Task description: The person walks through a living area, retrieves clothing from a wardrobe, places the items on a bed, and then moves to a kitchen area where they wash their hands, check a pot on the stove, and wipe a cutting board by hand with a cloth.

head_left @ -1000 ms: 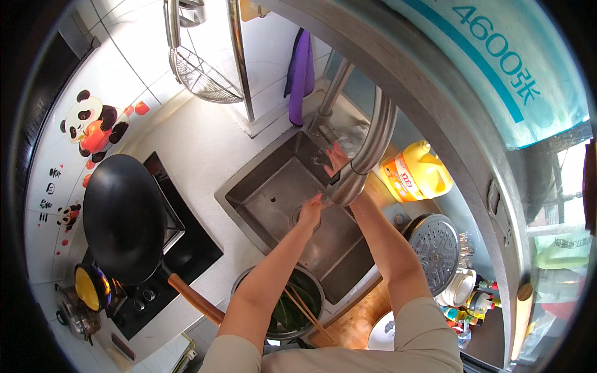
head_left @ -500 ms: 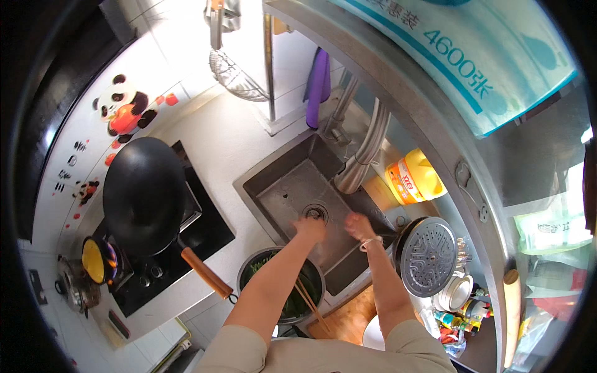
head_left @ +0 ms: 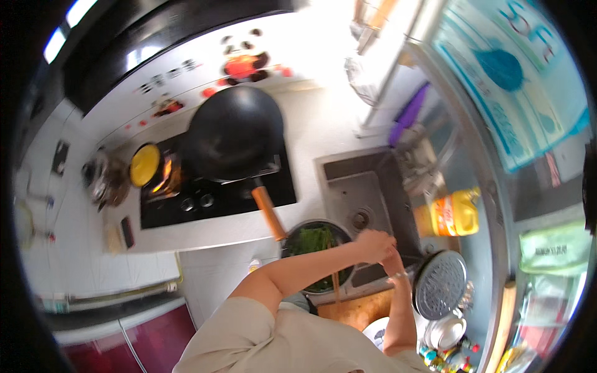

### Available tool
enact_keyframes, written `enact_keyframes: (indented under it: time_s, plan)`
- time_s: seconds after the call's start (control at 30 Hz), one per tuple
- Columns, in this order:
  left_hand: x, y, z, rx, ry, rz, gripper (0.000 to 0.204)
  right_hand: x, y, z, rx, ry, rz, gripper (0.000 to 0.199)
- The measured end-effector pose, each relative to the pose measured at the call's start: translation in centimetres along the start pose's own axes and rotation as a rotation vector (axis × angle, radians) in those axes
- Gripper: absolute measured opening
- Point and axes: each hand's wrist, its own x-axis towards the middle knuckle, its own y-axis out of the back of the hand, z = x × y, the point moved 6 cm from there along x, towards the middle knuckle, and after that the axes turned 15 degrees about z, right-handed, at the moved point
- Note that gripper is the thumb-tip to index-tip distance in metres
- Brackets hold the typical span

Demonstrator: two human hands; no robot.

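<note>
My left hand and my right hand meet over the near part of the grey sink. The left lies against the right, its fingers seemingly curled. Blur and overlap hide most fingers of both hands, and I make out no object between them. A bracelet circles my right wrist. Beneath my left forearm stands a dark-rimmed pot with green leafy vegetables in it. A pair of chopsticks leans across its rim.
A black wok with a wooden handle sits on the black stove, beside a burner flame. Right of the sink are a yellow jug and a round perforated plate. A wooden board lies near me.
My hands have come together from being apart above the sink basin, and are now nearer its front edge. The view has turned left, bringing more of the stove and red cabinets into sight.
</note>
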Motion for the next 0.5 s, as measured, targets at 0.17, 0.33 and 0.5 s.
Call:
enact_keyframes:
  time_s: [0.17, 0.33, 0.5]
  plan:
    - [-7.8, 4.6, 1.8, -0.186, -0.052, -0.101, 0.032, -3.7, 0.9, -0.1, -0.731, 0.312, 0.255, 0.044]
    - [-18.2, 10.5, 0.0, -0.288, 0.107, 0.021, 0.037, -10.5, -4.7, -5.2, -1.027, 1.001, 0.544, 0.040]
    - [-31.9, 13.9, -5.9, -0.256, 0.343, 0.252, 0.036, -17.5, -19.8, -7.2, -0.499, 0.910, 0.319, 0.016]
